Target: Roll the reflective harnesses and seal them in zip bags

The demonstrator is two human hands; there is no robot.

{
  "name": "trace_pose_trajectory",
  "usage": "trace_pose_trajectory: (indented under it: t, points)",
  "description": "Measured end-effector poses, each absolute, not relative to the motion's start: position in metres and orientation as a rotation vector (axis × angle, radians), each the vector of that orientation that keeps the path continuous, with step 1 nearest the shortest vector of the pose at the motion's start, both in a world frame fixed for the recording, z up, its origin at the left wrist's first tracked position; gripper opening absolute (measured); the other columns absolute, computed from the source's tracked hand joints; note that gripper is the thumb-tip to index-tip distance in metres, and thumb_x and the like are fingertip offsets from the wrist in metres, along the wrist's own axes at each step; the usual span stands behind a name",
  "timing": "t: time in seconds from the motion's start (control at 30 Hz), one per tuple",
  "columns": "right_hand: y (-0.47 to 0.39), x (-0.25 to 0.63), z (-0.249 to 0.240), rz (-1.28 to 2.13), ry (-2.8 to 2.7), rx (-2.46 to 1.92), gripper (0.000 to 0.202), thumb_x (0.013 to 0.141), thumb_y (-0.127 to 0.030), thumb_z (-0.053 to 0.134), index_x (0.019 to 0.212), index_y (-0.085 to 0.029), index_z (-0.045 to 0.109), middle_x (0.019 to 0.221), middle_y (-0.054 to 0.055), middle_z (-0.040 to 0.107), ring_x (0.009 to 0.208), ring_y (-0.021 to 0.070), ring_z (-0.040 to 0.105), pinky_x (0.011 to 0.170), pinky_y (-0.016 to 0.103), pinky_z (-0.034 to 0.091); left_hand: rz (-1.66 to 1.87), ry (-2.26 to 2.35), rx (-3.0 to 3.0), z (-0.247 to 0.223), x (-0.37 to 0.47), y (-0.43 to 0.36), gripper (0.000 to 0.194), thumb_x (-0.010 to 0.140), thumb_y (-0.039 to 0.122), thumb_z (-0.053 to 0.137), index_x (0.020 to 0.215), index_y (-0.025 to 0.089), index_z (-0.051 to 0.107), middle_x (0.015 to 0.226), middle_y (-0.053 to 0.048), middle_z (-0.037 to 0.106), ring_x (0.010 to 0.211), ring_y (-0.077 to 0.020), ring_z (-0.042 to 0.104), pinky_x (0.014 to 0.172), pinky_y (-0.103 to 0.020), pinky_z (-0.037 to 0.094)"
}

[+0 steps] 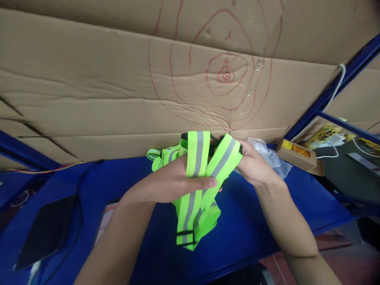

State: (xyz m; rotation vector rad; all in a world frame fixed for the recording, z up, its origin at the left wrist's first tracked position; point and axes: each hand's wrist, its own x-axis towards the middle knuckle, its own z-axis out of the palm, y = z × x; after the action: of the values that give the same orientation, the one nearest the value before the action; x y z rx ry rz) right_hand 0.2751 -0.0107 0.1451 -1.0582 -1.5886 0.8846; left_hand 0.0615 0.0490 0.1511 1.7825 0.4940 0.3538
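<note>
Neon yellow-green reflective straps (pixel 198 158) with grey stripes hang folded between my hands above the blue table. My left hand (pixel 178 182) is closed around them, its thumb lying across the bands. At the upper right end of the straps, my right hand (pixel 252 162) grips them, with its fingers mostly hidden behind the band. A black buckle (pixel 186 238) sits on the lower hanging loop. More of the same green webbing (pixel 166 155) bunches behind my left hand. Something black shows between the straps near the top, its kind unclear.
A cardboard panel (pixel 103 79) with red rings drawn on it stands behind the blue table (pixel 237 237). Clear plastic wrapping (pixel 268 156) and a small cardboard box (pixel 297 155) lie at right. A black tablet-like device (pixel 46 229) with cables lies at left.
</note>
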Motion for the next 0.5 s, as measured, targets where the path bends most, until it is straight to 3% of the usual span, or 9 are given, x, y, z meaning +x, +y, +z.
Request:
trace_pose_trajectory:
  t: [0.1,0.17,0.2,0.23,0.3,0.37,0.5]
  points:
    - [-0.016,0.297,0.15,0.88,-1.989,-1.001,0.066,0.081,-0.038,0.086,0.143,-0.027,0.065,0.145,0.006,0.066,0.133,0.0265,0.064,0.11,0.037,0.054,0.317,0.484,1.878,0.151,0.054,0.053,0.037,0.086,0.047,0.076,0.111,0.019,0.071,0.109,-0.007,0.077,0.1,-0.0252,0.073,0.085,-0.034,0.06]
    - [-0.024,0.309,0.156,0.881,-2.192,-0.993,0.097,0.068,-0.047,0.094,0.153,-0.027,0.054,0.154,0.008,0.059,0.141,0.0288,0.057,0.116,0.038,0.049,0.293,0.462,1.925,0.149,0.054,0.055,0.034,0.089,0.045,0.073,0.113,0.02,0.072,0.113,-0.006,0.077,0.106,-0.0269,0.072,0.089,-0.036,0.059]
    - [-0.028,0.31,0.158,0.863,-2.217,-1.028,0.103,0.066,-0.053,0.095,0.155,-0.027,0.052,0.155,0.009,0.058,0.141,0.0294,0.057,0.116,0.038,0.048,0.297,0.454,1.958,0.147,0.055,0.056,0.033,0.09,0.043,0.071,0.114,0.02,0.072,0.115,-0.006,0.076,0.111,-0.0281,0.071,0.094,-0.037,0.058]
    - [-0.031,0.309,0.16,0.814,-2.189,-1.094,0.099,0.069,-0.056,0.092,0.155,-0.027,0.053,0.153,0.009,0.059,0.139,0.029,0.059,0.115,0.038,0.049,0.313,0.448,1.996,0.145,0.057,0.057,0.031,0.092,0.042,0.069,0.115,0.021,0.072,0.118,-0.006,0.076,0.116,-0.029,0.069,0.099,-0.039,0.057]
    - [-0.033,0.296,0.162,0.641,-2.028,-1.255,0.068,0.085,-0.056,0.08,0.143,-0.025,0.063,0.14,0.008,0.069,0.125,0.0262,0.067,0.106,0.036,0.054,0.37,0.446,2.039,0.141,0.06,0.059,0.032,0.093,0.04,0.068,0.119,0.021,0.071,0.123,-0.007,0.074,0.122,-0.0295,0.066,0.106,-0.042,0.054]
    - [-0.03,0.281,0.161,0.481,-1.869,-1.348,0.038,0.095,-0.049,0.071,0.121,-0.021,0.073,0.118,0.006,0.077,0.104,0.022,0.072,0.093,0.032,0.056,0.347,0.456,1.945,0.138,0.063,0.061,0.037,0.091,0.041,0.071,0.123,0.021,0.069,0.123,-0.008,0.074,0.116,-0.0289,0.069,0.102,-0.043,0.056]
    - [-0.016,0.27,0.157,0.438,-1.617,-1.27,0.028,0.089,-0.046,0.078,0.089,-0.019,0.07,0.087,0.0,0.073,0.079,0.015,0.065,0.072,0.026,0.052,0.219,0.435,1.437,0.132,0.073,0.059,0.043,0.083,0.037,0.084,0.119,0.019,0.069,0.106,-0.009,0.077,0.1,-0.0299,0.076,0.086,-0.044,0.063]
